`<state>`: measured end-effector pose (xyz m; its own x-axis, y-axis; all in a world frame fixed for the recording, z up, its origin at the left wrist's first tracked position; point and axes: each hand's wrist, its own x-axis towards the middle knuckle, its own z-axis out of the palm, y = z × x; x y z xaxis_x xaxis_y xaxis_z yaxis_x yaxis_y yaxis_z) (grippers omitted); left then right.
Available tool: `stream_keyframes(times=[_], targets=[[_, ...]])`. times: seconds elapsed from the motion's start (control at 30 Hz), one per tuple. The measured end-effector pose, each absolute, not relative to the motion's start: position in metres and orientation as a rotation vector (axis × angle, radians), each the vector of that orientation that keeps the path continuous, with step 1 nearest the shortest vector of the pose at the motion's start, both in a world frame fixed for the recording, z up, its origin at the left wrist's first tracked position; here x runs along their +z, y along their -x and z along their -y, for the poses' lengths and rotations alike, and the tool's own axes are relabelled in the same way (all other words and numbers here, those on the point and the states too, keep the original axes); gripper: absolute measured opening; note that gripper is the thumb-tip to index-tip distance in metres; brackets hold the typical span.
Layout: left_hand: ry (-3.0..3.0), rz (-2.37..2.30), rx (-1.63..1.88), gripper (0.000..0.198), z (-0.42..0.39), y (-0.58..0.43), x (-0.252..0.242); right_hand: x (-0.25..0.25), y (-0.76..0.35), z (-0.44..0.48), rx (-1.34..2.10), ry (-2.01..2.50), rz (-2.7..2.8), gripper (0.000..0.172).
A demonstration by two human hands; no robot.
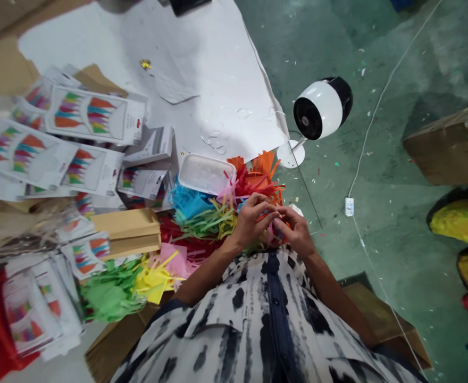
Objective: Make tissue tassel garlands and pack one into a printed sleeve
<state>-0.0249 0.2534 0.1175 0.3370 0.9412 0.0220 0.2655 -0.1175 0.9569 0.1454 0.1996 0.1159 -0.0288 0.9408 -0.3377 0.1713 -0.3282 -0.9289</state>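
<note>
At the bottom of the frame lies one black-and-white blotched shirt (266,330). Just above it, two hands meet at centre. The left hand (253,221) and the right hand (298,231) both have their fingers curled in, and their tips pinch one small bunch of pink tissue-paper fringe (276,230) between them.

The bunch sits over the right end of a heap of fringed tissue paper (206,218) in green, yellow, pink, red, blue and orange. Left of the heap is one stack of tan card envelopes (128,231). Beyond it is one clear plastic tray (206,173).

Printed white cards (92,114), too many to count, crowd the left. Farther up, a white paper sheet (202,69) ends in a slanting right edge. Past that edge is open green floor (397,213), with one white round fan (322,109) and one white cable (372,114).
</note>
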Motion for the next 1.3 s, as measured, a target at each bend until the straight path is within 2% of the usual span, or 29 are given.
stream_keyframes(times=[0.07,0.17,0.33,0.47,0.6,0.8,1.03,1.17,1.3], targets=[[-1.569,-1.141,0.887,0.023,-0.250,0.024,0.115,0.113,-0.146,-0.197,1.555,1.501,1.071,0.023],[-1.522,-1.088,0.837,0.026,-0.246,0.028,0.111,0.109,-0.147,-0.195,1.540,1.504,1.109,0.022],[-1.723,-1.188,0.315,0.033,-0.231,0.043,0.089,0.113,-0.152,-0.196,1.295,1.595,1.298,0.020],[-1.862,-1.289,0.052,0.026,-0.214,0.048,0.067,0.107,-0.154,-0.196,1.498,1.615,0.978,0.029],[-1.896,-1.370,0.035,0.023,-0.219,0.052,0.060,0.096,-0.150,-0.194,1.642,1.605,0.766,0.037],[-2.048,-1.359,0.033,0.023,-0.269,0.061,0.064,0.091,-0.138,-0.192,1.599,1.596,0.906,0.039],[-2.255,-1.370,-0.126,0.055,-0.302,0.063,0.059,0.088,-0.137,-0.189,1.605,1.616,1.022,0.032],[-2.381,-1.274,-0.231,0.058,-0.314,0.068,0.065,0.088,-0.149,-0.189,1.556,1.680,1.115,0.028],[-2.306,-1.247,-0.045,0.054,-0.326,0.076,0.075,0.080,-0.165,-0.187,1.376,1.871,1.245,0.026]])
